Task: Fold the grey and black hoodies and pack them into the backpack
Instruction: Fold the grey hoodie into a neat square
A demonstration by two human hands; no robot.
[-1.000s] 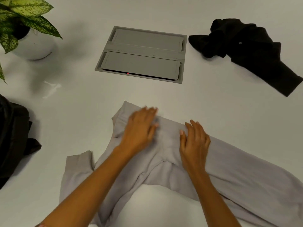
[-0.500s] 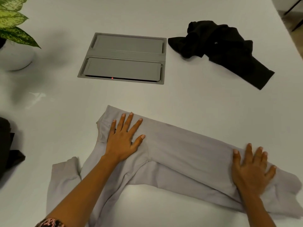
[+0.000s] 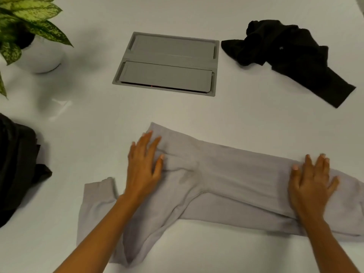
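The grey hoodie [image 3: 232, 180] lies folded into a long band across the near part of the white table, with one sleeve trailing toward me at the lower left. My left hand [image 3: 144, 164] rests flat on its left end, fingers spread. My right hand [image 3: 311, 180] presses flat on its right end, fingers apart. The black hoodie [image 3: 291, 60] lies crumpled at the far right. The dark backpack [image 3: 17, 168] shows partly at the left edge.
A grey recessed cable hatch [image 3: 169, 64] is set in the table beyond the grey hoodie. A potted plant in a white pot [image 3: 41, 58] stands at the far left corner. The white table [image 3: 256, 119] lies bare between the two hoodies.
My right hand slid from the middle of the grey hoodie out to its right end. My left hand stayed at the left end, smoothing the cloth.
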